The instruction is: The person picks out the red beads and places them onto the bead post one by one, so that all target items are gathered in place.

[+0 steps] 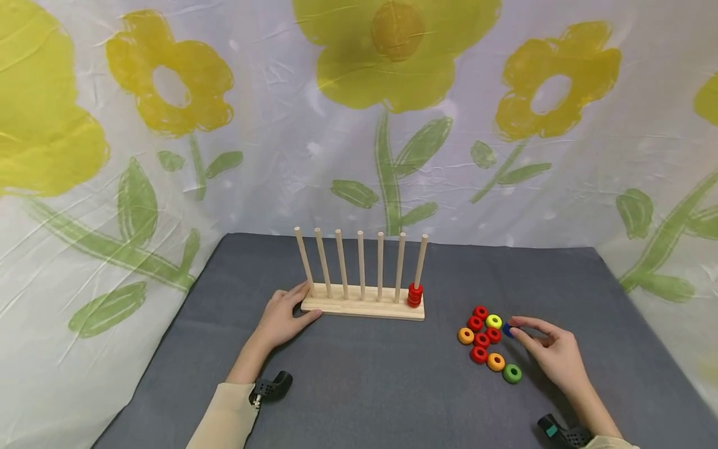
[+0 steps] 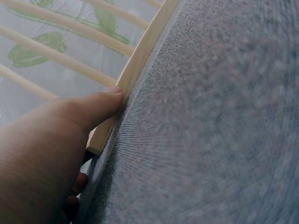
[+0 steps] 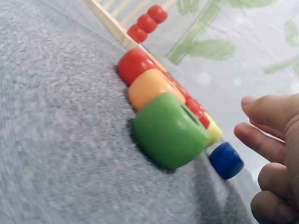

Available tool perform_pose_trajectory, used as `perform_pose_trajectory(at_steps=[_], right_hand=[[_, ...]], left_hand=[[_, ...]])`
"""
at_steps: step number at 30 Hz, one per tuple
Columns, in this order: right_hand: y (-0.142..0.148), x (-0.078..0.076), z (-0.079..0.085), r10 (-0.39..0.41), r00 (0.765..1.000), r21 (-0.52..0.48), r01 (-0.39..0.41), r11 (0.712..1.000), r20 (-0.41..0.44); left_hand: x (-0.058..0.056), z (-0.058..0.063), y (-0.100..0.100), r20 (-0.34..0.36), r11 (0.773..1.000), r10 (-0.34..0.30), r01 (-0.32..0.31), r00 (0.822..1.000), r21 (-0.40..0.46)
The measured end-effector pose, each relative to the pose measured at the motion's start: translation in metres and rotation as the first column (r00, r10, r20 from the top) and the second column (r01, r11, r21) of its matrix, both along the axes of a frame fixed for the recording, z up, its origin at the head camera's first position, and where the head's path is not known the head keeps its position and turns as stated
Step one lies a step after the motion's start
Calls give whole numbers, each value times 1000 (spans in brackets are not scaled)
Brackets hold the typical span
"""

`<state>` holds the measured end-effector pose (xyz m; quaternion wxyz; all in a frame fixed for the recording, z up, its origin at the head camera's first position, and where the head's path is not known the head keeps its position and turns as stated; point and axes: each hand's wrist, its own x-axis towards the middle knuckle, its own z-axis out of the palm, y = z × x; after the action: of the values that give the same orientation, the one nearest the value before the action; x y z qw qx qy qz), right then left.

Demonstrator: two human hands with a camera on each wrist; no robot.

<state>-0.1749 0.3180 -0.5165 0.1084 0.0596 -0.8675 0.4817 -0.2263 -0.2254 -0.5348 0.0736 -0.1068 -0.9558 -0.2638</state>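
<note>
My left hand (image 1: 283,318) grips the left end of a wooden peg rack (image 1: 364,305). In the left wrist view its thumb (image 2: 105,105) lies against the front edge of the base, and the other fingers are partly hidden past the end. Three red beads (image 1: 414,295) are stacked on the rightmost peg. On the right, my right hand (image 1: 552,352) is beside a blue bead (image 3: 226,161), with thumb and forefinger extended toward it. The right wrist view shows a gap between those fingers and the bead, which rests on the cloth.
Several loose beads lie left of my right hand: red ones (image 1: 478,355), orange ones (image 1: 496,362), a yellow one (image 1: 493,321) and a green one (image 1: 512,373). A grey cloth (image 1: 381,386) covers the table. Behind it hangs a flower-printed curtain (image 1: 269,156).
</note>
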Motion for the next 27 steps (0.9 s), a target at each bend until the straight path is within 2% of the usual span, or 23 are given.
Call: perform_pose_trajectory(at_steps=[7,18,27], right_hand=[[-5,2,0,5,1000,-50,-3,999,22],[-6,-2,-4,19,999,-32,-19,999,29],[-7,1,-8,34,999,-25,-33,999,21]], left_hand=[[0,3,3,5,1000,-11,11,1000,5],[-1,3,3,2,1000,-6,6,1000,-1],[0,0,1,-9,1000,-11,11,1000,-5]])
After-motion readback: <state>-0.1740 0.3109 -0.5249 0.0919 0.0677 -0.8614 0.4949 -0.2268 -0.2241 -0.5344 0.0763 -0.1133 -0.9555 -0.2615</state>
